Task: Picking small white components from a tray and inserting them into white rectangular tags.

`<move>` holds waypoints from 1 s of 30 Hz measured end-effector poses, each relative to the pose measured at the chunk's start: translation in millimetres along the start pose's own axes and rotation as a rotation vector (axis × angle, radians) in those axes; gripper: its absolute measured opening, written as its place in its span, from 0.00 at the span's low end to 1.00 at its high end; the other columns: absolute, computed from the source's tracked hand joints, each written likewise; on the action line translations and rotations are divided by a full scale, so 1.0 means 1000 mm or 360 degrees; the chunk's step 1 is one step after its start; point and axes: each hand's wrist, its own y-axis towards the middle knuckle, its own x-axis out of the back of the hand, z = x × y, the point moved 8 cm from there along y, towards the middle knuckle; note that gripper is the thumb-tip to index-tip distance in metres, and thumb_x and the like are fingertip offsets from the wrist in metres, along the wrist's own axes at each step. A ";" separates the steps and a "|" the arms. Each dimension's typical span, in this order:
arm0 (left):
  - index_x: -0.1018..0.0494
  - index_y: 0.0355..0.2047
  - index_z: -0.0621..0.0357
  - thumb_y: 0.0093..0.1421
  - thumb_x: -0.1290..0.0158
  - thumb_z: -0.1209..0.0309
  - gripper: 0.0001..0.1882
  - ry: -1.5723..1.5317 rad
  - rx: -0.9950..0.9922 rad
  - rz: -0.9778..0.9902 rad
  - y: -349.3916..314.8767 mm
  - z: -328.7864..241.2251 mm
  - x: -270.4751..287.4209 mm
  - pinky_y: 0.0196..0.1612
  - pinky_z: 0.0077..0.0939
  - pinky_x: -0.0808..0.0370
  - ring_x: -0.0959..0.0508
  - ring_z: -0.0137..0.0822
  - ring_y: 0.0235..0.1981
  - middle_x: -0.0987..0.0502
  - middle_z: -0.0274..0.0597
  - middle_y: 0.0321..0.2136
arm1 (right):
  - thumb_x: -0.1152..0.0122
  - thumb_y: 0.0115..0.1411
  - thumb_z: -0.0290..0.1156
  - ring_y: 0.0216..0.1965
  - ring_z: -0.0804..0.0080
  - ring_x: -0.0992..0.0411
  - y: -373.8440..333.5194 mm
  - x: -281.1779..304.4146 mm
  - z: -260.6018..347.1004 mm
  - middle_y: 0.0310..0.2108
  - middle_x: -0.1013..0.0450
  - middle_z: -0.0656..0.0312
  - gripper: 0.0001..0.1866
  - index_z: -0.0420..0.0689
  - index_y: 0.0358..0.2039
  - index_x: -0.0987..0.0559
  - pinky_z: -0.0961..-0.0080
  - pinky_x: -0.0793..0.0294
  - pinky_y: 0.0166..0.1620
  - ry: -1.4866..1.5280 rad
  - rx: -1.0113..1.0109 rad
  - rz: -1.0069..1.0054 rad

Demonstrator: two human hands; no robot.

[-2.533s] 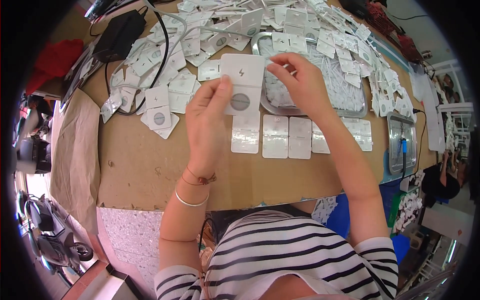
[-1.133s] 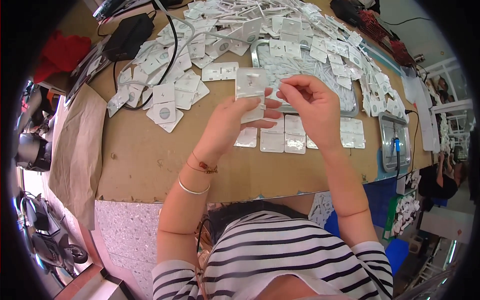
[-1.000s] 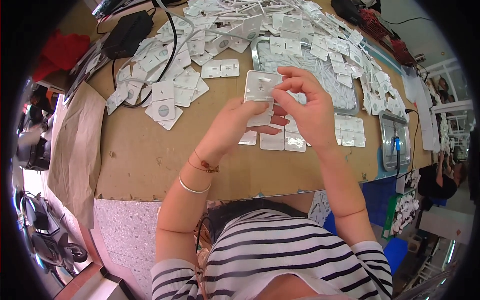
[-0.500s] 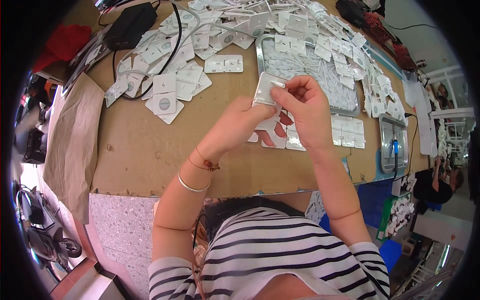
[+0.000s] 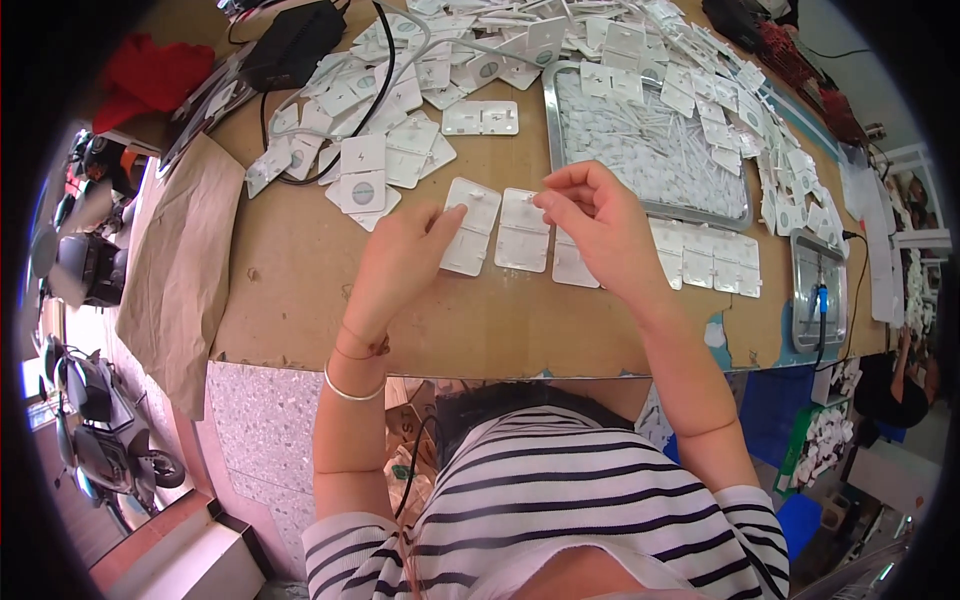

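Note:
At its left edge, my left hand (image 5: pixel 400 255) holds a white two-panel plastic plate (image 5: pixel 470 228) between thumb and fingers, low over the cardboard-covered table. Just right of it lies another such plate (image 5: pixel 522 232), small pegs on its upper side. My right hand (image 5: pixel 605 225) hovers at that plate's upper right corner, thumb and forefinger drawn together. Whatever lies between those fingertips is too small to make out. Further plates (image 5: pixel 700 256) lie side by side in a row to the right, partly covered by my right hand and wrist.
A metal tray (image 5: pixel 650 140) of small white plastic parts stands behind the row. White plates (image 5: pixel 400 150) are heaped along the back, crossed by cables (image 5: pixel 388 60). A smaller tray (image 5: pixel 818 290) with a blue-handled corded tool is at right, brown paper (image 5: pixel 180 270) at left.
The plate I held up in both hands is lowered toward the table, left of the row. My hands have moved apart, the left one keeping a plate. The view has shifted slightly.

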 end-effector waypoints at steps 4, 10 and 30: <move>0.27 0.20 0.66 0.59 0.52 0.49 0.28 0.0757 -0.0154 -0.0212 0.003 -0.002 0.003 0.25 0.38 0.30 0.28 0.48 0.19 0.29 0.53 0.15 | 0.44 0.59 0.28 0.33 0.79 0.29 -0.004 0.009 0.002 0.31 0.25 0.61 0.10 0.37 0.39 0.28 0.83 0.30 0.39 0.0041 -0.0007 -0.0048; 0.27 0.32 0.66 0.52 0.44 0.50 0.26 0.1350 -0.0299 -0.1097 -0.002 -0.034 0.065 0.37 0.39 0.30 0.24 0.49 0.36 0.24 0.54 0.33 | 0.44 0.59 0.29 0.32 0.80 0.29 -0.002 0.051 -0.005 0.31 0.25 0.62 0.11 0.38 0.40 0.27 0.83 0.30 0.38 -0.0099 0.0014 -0.0258; 0.30 0.43 0.67 0.61 0.49 0.65 0.17 -0.1049 -0.0267 -0.0044 0.045 -0.060 -0.036 0.34 0.17 0.29 0.28 0.23 0.33 0.25 0.37 0.34 | 0.44 0.58 0.28 0.31 0.76 0.30 0.060 0.124 -0.001 0.29 0.26 0.62 0.08 0.41 0.38 0.25 0.79 0.31 0.38 -0.0900 0.0328 -0.0433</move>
